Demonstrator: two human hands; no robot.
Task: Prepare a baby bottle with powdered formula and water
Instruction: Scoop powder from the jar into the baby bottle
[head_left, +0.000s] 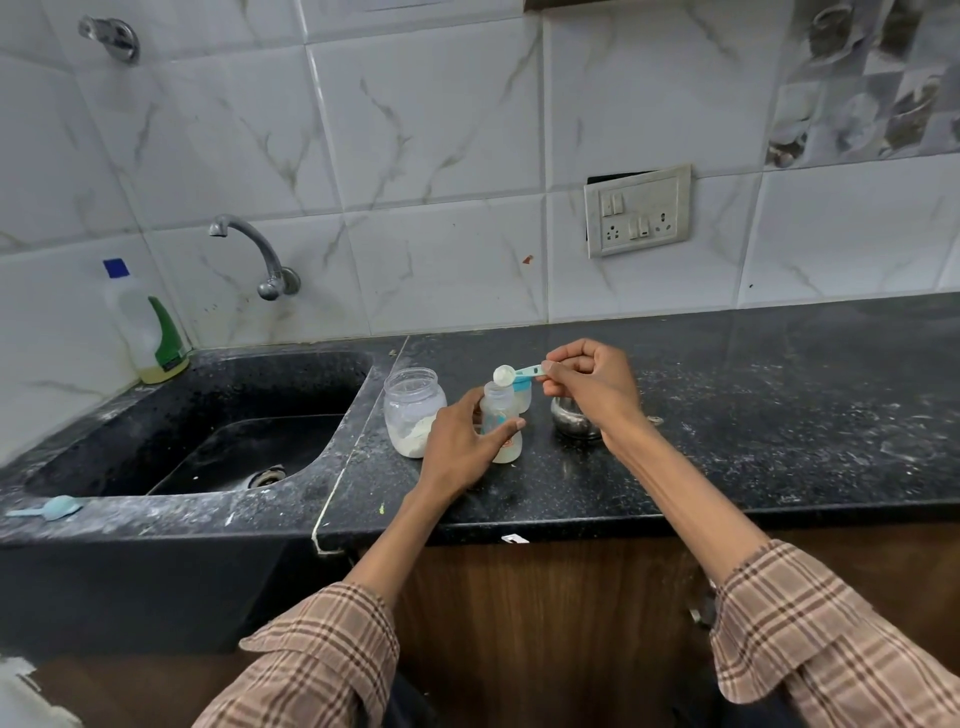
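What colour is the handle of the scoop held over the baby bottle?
Light blue scoop handle, seen in the head view.

Teal scoop (522, 372), black speckled counter (727, 415), plaid beige sleeves (810, 634).

I find no words or numbers clear enough to read. Baby bottle (501, 423) has small orange-red print low on side, too tiny and blurred for me to tell. Soap bottle (148, 325) by sink has green label with dark patch near bottom, print there too small. Blue scoop (519, 372) handle shows faint dark marks, not readable. Wall socket plate (638, 210) has switches and holes, no writing I can make out.
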